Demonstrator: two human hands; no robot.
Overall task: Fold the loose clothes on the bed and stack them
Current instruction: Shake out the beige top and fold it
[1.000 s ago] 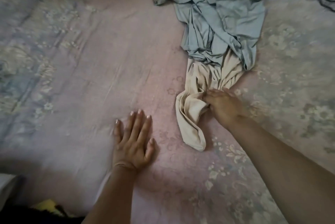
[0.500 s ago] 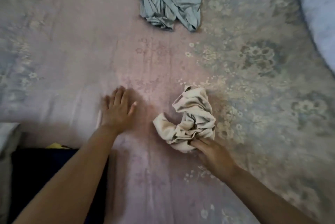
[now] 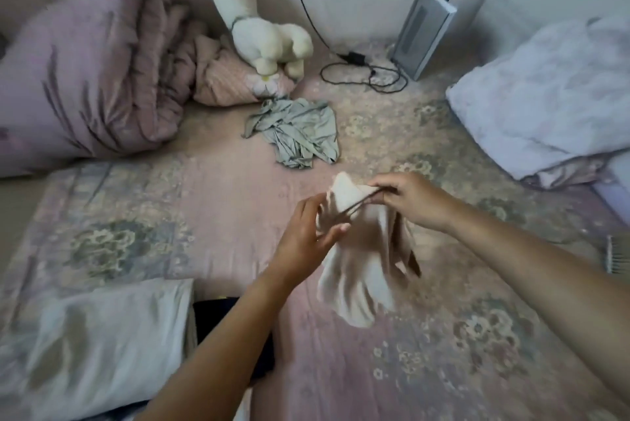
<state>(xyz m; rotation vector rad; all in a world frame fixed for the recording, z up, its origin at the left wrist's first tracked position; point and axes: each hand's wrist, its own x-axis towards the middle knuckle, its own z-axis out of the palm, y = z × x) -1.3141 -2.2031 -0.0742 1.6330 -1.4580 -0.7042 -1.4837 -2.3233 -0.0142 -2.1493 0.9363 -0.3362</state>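
**Beige garment held up over the bed, both hands on its top edge**

Beige garment [image 3: 358, 270] is off the bed [image 3: 231, 202], hanging in the air at frame centre, blurred. Left hand [image 3: 308, 233] pinches the upper edge at its 9 o'clock side, thumb and fingers closed on the cloth. Right hand [image 3: 414, 199] pinches the same edge toward 2 o'clock, fingers curled round it. The two hands sit close together, a short taut stretch of hem between them. The rest of the cloth droops toward 6 o'clock.

Grey-green garment [image 3: 296, 136] lies crumpled on the bed at 12 o'clock from the hands, well apart from them. Rolled pink duvet [image 3: 95, 66] at 10 o'clock. Plush alpaca [image 3: 262, 25] at 12 o'clock by the wall, black cable [image 3: 368, 74] just beside it. White pillow [image 3: 545, 96] at 2 o'clock; pale pillow [image 3: 95, 345] at 8 o'clock.
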